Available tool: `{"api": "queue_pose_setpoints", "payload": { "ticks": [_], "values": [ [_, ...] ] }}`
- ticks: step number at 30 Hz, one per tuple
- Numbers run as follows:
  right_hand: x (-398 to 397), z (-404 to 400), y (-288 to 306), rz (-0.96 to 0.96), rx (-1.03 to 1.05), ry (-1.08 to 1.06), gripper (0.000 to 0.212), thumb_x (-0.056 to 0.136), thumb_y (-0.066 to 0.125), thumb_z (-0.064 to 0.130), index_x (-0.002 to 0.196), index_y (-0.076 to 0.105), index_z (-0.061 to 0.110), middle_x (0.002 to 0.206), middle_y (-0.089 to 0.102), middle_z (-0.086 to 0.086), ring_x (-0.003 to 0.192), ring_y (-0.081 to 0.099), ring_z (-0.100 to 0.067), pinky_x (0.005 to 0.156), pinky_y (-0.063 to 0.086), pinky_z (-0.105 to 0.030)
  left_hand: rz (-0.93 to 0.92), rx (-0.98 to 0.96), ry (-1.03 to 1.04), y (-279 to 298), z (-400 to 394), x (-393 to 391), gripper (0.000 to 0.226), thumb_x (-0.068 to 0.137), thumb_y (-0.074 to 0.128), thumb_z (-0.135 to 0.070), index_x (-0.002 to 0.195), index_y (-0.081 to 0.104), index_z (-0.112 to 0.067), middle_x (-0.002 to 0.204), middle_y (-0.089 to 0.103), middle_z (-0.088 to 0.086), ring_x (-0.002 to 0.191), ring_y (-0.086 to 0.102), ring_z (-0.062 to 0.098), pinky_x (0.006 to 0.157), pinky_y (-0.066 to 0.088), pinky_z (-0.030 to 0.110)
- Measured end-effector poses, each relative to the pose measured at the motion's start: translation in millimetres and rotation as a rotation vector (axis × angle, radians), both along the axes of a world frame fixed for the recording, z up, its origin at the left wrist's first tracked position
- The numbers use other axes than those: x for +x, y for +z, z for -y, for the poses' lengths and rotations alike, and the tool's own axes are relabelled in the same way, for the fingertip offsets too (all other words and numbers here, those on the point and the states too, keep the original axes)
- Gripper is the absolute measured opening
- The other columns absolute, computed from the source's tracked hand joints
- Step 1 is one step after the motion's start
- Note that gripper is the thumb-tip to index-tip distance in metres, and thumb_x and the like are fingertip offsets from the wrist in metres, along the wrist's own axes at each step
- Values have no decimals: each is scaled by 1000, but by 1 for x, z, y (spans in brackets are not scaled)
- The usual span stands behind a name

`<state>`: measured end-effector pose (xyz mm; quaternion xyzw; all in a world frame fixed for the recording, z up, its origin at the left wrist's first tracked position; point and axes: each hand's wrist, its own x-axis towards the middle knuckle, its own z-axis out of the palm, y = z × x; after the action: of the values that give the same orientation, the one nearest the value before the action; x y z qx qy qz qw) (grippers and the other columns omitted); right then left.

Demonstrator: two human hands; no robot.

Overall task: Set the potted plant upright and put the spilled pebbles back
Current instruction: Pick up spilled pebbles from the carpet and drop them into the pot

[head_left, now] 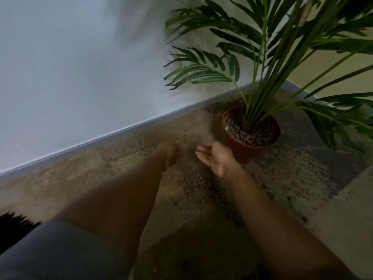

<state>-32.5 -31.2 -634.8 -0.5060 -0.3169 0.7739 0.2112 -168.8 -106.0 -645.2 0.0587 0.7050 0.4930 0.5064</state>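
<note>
Near the corner of the room, much of the picture was blurred, so I could not see small details well. My left hand (171,152) was smeared by blur; I could not tell if its fingers were spread or curled, or if they held anything. My right hand (215,157) was clearer: the palm was turned up and toward the left, the fingers loosely spread, and I saw nothing held in it. Both forearms reached forward from the bottom edge, which cut them off. A dark ribbed sleeve (60,253) filled the lower left corner.

The pot (245,150), orange-brown, stood upright on the floor (101,178), just beyond my right hand, its opening facing up. The plant (260,57) rose from the middle of the pot, its stems leaning up and a little to the right. Several fronds were cut by the top and right edges. One low frond on the right hid part of the floor behind the pot. Pebbles in the pot (254,134) covered the soil surface nearly to the rim.

Spilled pebbles (198,184) lay on the floor between and below my two hands, in a loose trail toward the lower right. They were blurred and hard to count. A white wall (70,77) with a pale skirting board (121,132) ran behind, close to the pot.
</note>
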Motion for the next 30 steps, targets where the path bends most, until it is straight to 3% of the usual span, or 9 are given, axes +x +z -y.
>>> {"api": "queue_pose_setpoints", "payload": {
  "ticks": [2, 5, 8, 11, 14, 17, 20, 23, 30],
  "values": [
    [-9, 15, -15, 128, 68, 137, 15, 99, 43, 9, 100, 58, 10, 99, 65, -12, 81, 64, -20, 69, 55, -28, -127, -126, -92, -8, 19, -10, 22, 99, 44, -19, 83, 58, -18, 80, 61, -1, 67, 55, 11, 60, 44, 25],
    [-19, 37, -37, 323, 276, 352, 11, 91, 56, 11, 89, 66, 16, 96, 67, -9, 74, 64, -17, 66, 55, -26, -393, -317, -373, -18, 44, -24, 10, 92, 54, -14, 88, 63, -9, 87, 60, 4, 74, 57, 16, 70, 51, 31],
    [-22, 56, -55, 554, 672, 744, 19, 90, 61, 20, 105, 70, 17, 113, 68, -9, 101, 65, -24, 89, 53, -35, -606, -471, -654, -24, 69, -28, 30, 90, 60, -19, 116, 62, -3, 105, 60, 11, 94, 59, 23, 85, 50, 33],
    [-22, 68, -66, 803, 1093, 1028, 37, 91, 59, 30, 125, 63, 17, 135, 50, -13, 120, 52, -31, 100, 45, -36, -745, -580, -863, -28, 97, -28, 39, 86, 67, -27, 121, 63, -11, 120, 61, 9, 110, 58, 23, 94, 48, 34],
    [-19, 72, -75, 912, 1282, 1160, 49, 93, 56, 36, 139, 50, 21, 151, 32, -13, 139, 30, -34, 110, 36, -42, -736, -589, -889, -35, 120, -32, 46, 81, 73, -25, 124, 60, -15, 120, 59, 5, 109, 56, 20, 87, 45, 31],
    [-12, 73, -82, 971, 1361, 1266, 50, 94, 52, 33, 142, 45, 20, 151, 30, -12, 141, 25, -33, 111, 34, -45, -703, -564, -867, -40, 136, -31, 52, 77, 77, -19, 125, 58, -17, 120, 59, 3, 113, 56, 21, 87, 46, 30],
    [-5, 74, -87, 948, 1439, 1238, 43, 97, 46, 22, 140, 47, 18, 148, 34, -12, 138, 28, -32, 110, 36, -42, -698, -572, -869, -47, 144, -27, 57, 77, 77, -18, 129, 54, -17, 124, 58, 5, 114, 55, 21, 91, 49, 33],
    [2, 73, -88, 849, 1448, 1215, 39, 99, 43, 17, 137, 51, 17, 144, 38, -11, 136, 32, -30, 109, 34, -37, -666, -535, -838, -57, 149, -18, 46, 79, 74, -16, 122, 57, -20, 119, 59, 4, 101, 56, 15, 75, 49, 26],
    [8, 73, -84, 759, 1372, 1198, 34, 98, 47, 18, 131, 55, 16, 132, 46, -8, 116, 50, -24, 95, 42, -32, -707, -413, -775, -74, 137, 11, 30, 88, 63, -16, 117, 62, -21, 118, 61, 1, 103, 59, 14, 81, 48, 24]
  ]
}}
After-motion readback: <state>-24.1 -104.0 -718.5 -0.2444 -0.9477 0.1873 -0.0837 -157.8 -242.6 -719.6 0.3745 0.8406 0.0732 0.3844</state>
